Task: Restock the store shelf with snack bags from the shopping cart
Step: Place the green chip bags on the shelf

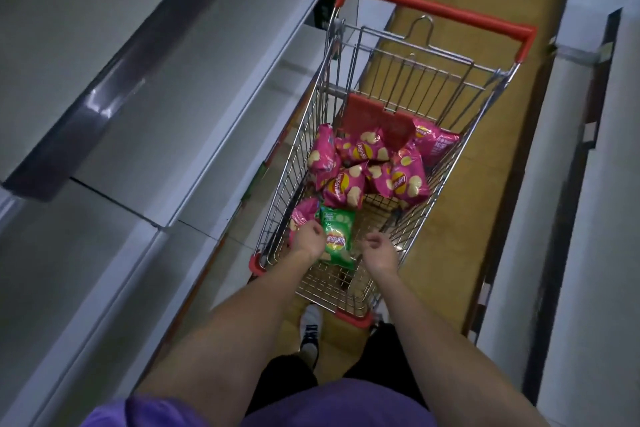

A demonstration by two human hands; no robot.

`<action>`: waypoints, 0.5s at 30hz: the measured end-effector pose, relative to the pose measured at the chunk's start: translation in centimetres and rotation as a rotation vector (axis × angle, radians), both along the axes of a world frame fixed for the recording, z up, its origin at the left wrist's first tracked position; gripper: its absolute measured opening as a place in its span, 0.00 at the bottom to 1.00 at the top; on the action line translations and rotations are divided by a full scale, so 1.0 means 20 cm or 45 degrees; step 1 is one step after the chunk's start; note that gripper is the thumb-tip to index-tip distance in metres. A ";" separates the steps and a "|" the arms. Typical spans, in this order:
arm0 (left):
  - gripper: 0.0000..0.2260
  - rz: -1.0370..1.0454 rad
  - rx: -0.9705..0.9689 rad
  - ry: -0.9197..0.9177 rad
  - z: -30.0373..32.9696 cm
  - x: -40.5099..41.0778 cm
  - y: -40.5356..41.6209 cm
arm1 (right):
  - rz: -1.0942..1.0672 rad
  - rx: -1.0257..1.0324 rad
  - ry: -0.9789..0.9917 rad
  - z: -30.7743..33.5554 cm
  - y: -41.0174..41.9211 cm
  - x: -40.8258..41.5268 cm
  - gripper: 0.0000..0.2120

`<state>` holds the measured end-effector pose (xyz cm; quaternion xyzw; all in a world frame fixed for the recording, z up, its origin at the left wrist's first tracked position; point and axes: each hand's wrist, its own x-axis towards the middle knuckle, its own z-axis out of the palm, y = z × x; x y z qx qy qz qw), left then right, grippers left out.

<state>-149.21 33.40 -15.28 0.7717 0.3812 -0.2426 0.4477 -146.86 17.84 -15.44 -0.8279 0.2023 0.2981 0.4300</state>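
Aisle seen from above. Grey metal store shelves (145,107) are stacked in tiers left of the fingers; a second pale shelving unit (588,184) runs along the right. A tan floor (485,184) lies between them.

The chrome wire shopping cart with red handle and red corner bumpers (446,163) is parked in the aisle, its red handle at the far end, its near rim just below the wrists. The wire side walls rise on either side of both hands. A red plastic seat flap (377,114) hangs at the far end of the basket.

A heap of pink crinkled snack bags (367,166) is piled beyond the fingers, toward the handle end, the bags lying at mixed angles. One more pink bag (303,213) is partly hidden beside the left hand.

A green crinkled snack bag (337,236) lies flat on the basket floor between the two hands, its long axis running roughly from the near rim toward the handle, printed face up.

The left hand (308,239) is held over the green bag's left edge, fingers curled; whether the bag is gripped cannot be told. The right hand (381,250) is held just right of the bag, fingers loosely curled, nothing in them.

A white and black shoe (310,333) is seen below the cart.
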 end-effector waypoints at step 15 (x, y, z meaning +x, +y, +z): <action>0.12 0.298 -0.092 0.227 -0.82 0.25 -0.06 | 0.183 0.187 0.492 -0.89 0.13 0.35 0.19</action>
